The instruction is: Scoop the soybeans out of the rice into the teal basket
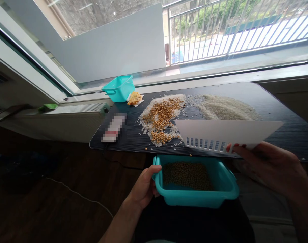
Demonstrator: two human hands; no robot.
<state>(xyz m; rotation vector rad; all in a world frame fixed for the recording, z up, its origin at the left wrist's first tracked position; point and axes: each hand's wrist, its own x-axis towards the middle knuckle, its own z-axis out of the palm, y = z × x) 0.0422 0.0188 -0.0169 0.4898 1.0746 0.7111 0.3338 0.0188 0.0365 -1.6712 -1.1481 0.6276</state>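
Note:
My left hand (144,185) grips the left rim of a teal tub (219,194) holding yellow beans (188,175), kept just below the front edge of the dark table (290,135). My right hand (267,165) holds a white slotted basket (219,135), tilted with its flat side up, over the table edge above the tub. On the table lies a pile of beans mixed with rice (162,118), and to its right a pile of plain rice (226,108).
A second teal tub (118,87) and a crumpled yellow cloth (135,98) sit at the table's back left by the window. A small white-and-red packet (113,128) lies near the left edge. A radiator ledge (75,108) extends left; a white cable (78,195) crosses the floor.

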